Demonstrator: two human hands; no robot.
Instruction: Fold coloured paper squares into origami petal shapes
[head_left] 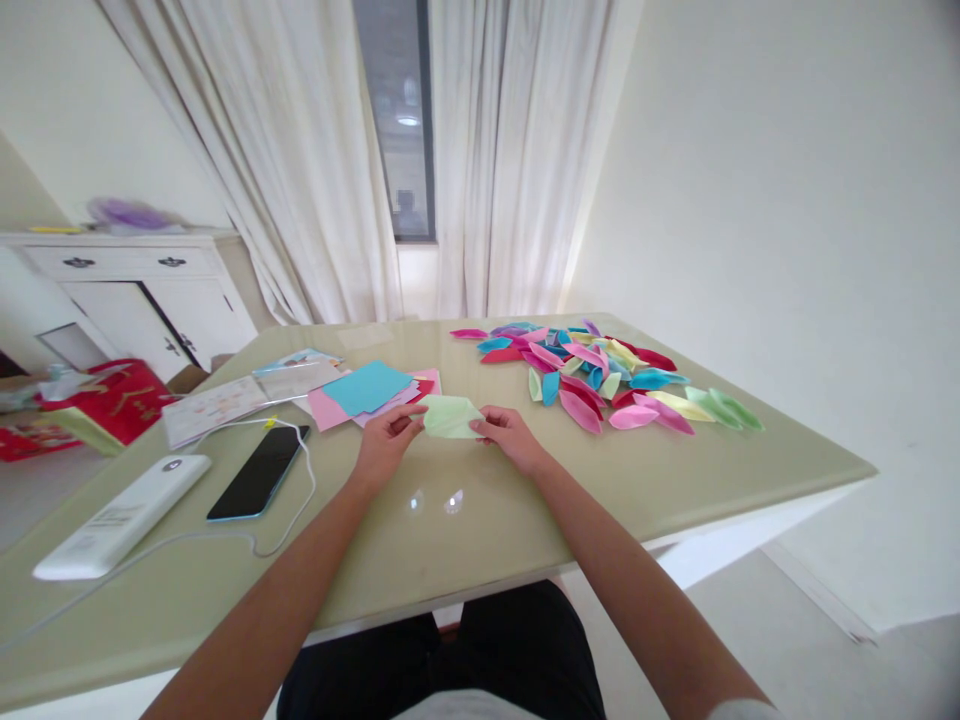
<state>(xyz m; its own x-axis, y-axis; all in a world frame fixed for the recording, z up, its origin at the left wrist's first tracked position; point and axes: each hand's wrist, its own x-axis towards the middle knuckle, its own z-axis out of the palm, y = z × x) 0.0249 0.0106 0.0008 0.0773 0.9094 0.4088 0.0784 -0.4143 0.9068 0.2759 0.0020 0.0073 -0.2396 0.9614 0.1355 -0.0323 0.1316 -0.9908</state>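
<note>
Glossy counter (pixel 465 555) | left grip (pixel 385 442) pinched on green paper (pixel 450 417), left edge | right grip (pixel 512 433) pinched on its right edge | folded pieces (pixel 589 355) rightward

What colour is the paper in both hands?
The held paper is pale green; the head view shows it best.

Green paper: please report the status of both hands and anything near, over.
Left hand, right hand: pinching green paper at opposite ends. Outline angular. Nearby: coloured sheets beyond left hand, folded pieces farther right.
</note>
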